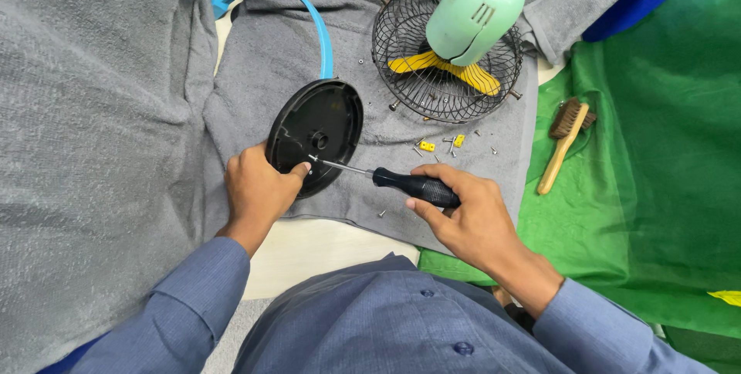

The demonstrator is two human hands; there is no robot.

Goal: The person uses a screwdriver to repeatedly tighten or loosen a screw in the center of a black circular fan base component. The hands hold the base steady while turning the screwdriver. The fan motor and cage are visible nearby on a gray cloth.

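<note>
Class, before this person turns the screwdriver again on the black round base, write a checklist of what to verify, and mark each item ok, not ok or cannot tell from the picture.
1. Left hand steadies the black base: ok, it grips the lower edge.
2. Right hand holds the screwdriver firmly: ok, fingers wrap the black handle.
3. Tip seated in the screw head: cannot tell, too small to see.
4. Left thumb clear of the tip: not ok, it lies right beside it.
5. Loose screws kept together: not ok, scattered over the grey towel.
6. Fan cage out of the way: ok, it lies apart, behind the base.
</note>
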